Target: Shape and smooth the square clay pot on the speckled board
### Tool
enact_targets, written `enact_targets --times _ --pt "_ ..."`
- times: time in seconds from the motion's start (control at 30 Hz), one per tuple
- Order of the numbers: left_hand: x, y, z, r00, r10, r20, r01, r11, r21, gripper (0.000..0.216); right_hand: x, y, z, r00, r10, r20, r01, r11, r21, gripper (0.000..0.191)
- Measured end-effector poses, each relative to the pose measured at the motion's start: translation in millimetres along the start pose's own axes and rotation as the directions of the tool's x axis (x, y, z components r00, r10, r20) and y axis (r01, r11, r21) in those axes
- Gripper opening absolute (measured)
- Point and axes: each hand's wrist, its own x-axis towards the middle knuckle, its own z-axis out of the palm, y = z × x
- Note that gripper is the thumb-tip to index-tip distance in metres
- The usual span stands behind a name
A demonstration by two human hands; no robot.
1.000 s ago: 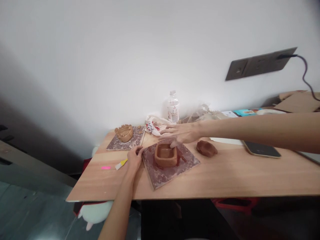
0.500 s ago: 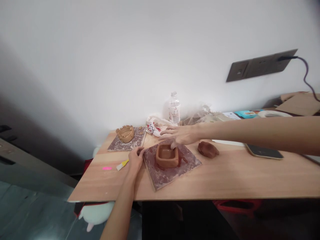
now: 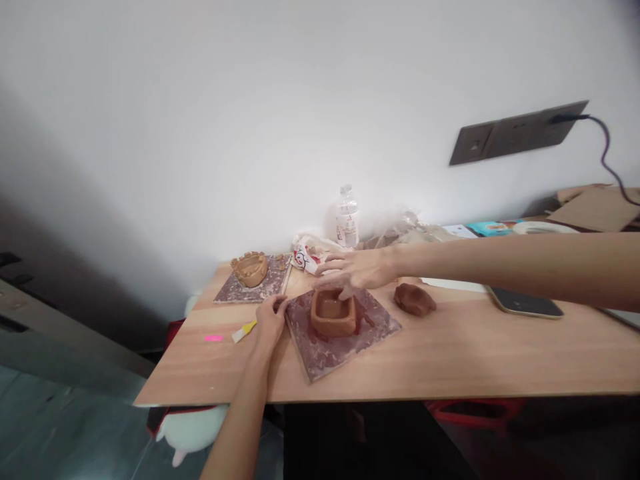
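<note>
A small square clay box (image 3: 334, 325) with an open top stands on a smeared, dark reddish board (image 3: 325, 363). Over its far rim my right hand (image 3: 357, 267) is open, its fingers stretched out to the left and the thumb against the inside of the far right wall. My left hand (image 3: 270, 320) rests at the board's left corner, fingers curled and thumb against the edge. Beside that wrist lies a brush (image 3: 243, 331) with pale bristles and a yellow handle, part of it hidden by the hand. A lump of brown clay (image 3: 414, 299) sits to the right.
A round clay bowl (image 3: 251, 269) with a bumpy rim stands on a second board (image 3: 240, 293) at the back left. Behind are a plastic bottle (image 3: 347, 223) and a crumpled bag (image 3: 305, 250). A phone (image 3: 525, 303) lies on the right; a pink strip (image 3: 213, 338) lies left.
The view has shifted very slightly. My right thumb stays at the far right inner wall of the clay box, and my left hand keeps its place at the board's corner.
</note>
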Motion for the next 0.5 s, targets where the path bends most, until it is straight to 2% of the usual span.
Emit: enact_targets --times 0.07,0.17,0.23,0.3,0.4,0.5 --pt "0.3 0.2 -0.1 1.000 -0.003 0.004 0.003 1.000 0.003 0.010 0.3 4.1 5.5 1.000 -0.016 0.012 0.016 0.999 -0.035 0.052" --pt "0.4 1.3 -0.9 1.000 -0.006 0.008 0.006 1.000 0.013 0.010 -0.7 8.1 -0.5 0.998 -0.050 -0.023 0.049 0.997 -0.056 0.046" --pt "-0.4 2.8 -1.9 1.000 -0.009 0.012 0.009 1.000 0.021 0.011 -1.7 6.9 -9.8 0.993 -0.072 -0.098 0.066 0.996 -0.068 0.035" --pt "-2.2 4.7 -3.0 1.000 -0.014 0.019 0.014 1.000 0.028 0.011 -3.3 1.2 -16.9 0.977 -0.056 -0.206 0.041 0.996 -0.080 0.035" --pt "-6.8 7.7 -4.8 0.999 -0.023 0.033 0.022 0.999 0.036 0.014 -8.9 -15.4 -15.3 0.934 0.080 -0.347 -0.101 0.994 -0.043 0.039" --pt "-12.4 11.1 -6.4 0.998 -0.031 0.048 0.030 0.999 0.041 0.016 -19.4 -35.6 0.1 0.892 0.258 -0.371 -0.266 0.963 0.031 0.040"
